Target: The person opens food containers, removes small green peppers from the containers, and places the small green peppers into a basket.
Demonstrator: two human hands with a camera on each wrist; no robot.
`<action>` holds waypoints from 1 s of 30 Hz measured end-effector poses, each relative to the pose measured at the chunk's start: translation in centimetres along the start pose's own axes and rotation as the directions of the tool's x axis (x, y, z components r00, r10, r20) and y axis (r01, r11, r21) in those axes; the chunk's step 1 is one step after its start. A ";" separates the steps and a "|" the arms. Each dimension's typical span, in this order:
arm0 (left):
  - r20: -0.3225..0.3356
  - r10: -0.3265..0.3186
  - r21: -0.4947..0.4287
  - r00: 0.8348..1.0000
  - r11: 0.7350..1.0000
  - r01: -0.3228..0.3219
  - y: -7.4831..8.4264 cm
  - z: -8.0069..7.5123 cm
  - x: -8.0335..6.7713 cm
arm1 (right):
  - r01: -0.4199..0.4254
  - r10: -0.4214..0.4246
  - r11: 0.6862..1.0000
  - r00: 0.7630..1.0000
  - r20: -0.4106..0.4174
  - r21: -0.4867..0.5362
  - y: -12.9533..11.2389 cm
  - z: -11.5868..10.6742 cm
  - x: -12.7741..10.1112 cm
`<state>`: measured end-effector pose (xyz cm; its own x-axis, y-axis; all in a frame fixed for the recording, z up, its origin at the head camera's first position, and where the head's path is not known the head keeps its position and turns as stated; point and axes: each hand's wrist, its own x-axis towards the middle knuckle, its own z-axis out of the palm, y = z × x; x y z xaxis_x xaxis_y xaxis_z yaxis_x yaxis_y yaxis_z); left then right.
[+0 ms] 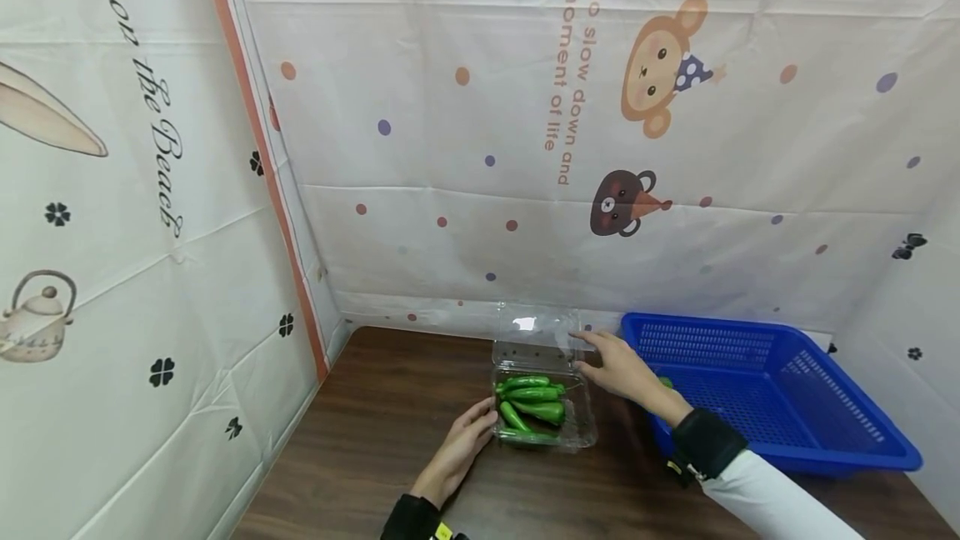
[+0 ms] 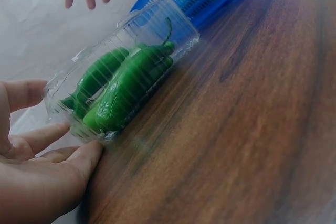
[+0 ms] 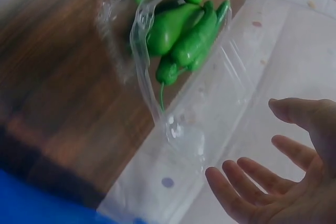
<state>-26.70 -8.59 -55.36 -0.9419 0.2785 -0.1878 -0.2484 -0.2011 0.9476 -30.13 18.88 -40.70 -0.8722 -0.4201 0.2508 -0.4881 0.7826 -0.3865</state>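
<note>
A clear plastic clamshell box (image 1: 581, 432) stands on the table with its lid (image 1: 534, 327) raised at the back. Several green chili peppers (image 1: 536, 394) lie inside it; their glossy skins also show through the box wall in the left wrist view. My left hand (image 1: 463, 442) rests against the box's left side, its fingertips (image 2: 90, 153) right at the wall and low corner. By the lid's right edge is my right hand (image 1: 626, 369), fingers spread and slightly bent. In the right wrist view nothing lies between its thumb and fingers.
On the right stands a blue perforated plastic basket (image 1: 810, 407), with a bit of green (image 1: 665, 382) showing inside behind my right forearm. The brown wood-grain table (image 1: 375, 432) meets printed cloth walls (image 1: 420, 248) at the back and left.
</note>
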 end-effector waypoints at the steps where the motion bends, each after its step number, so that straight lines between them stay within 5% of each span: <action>1: 0.002 -0.006 -0.001 1.000 1.000 0.006 0.0 0.0 0.0 | 0.014 -0.014 1.000 1.000 0.002 0.006 -0.1 0.4 0.2; 15: 0.001 -0.036 -0.016 0.999 0.999 0.036 -1.0 0.2 -0.1 | -0.008 0.010 0.994 1.000 -0.019 0.111 -0.8 6.9 -0.4; 21: 0.007 -0.043 -0.010 0.999 0.999 0.043 -0.5 0.0 -0.1 | 0.037 -0.025 0.994 0.994 -0.106 0.108 -0.8 8.5 -0.4; 30: -0.018 -0.025 -0.012 1.000 1.000 0.025 0.2 0.0 0.0 | 0.094 -0.091 0.995 0.992 -0.093 0.032 -0.4 10.0 -0.1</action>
<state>-26.80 -8.62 -55.16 -0.9392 0.2668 -0.2161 -0.2745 -0.2055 0.9394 -30.22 13.98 -49.40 -0.8174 -0.4448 0.3660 -0.5686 0.7245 -0.3896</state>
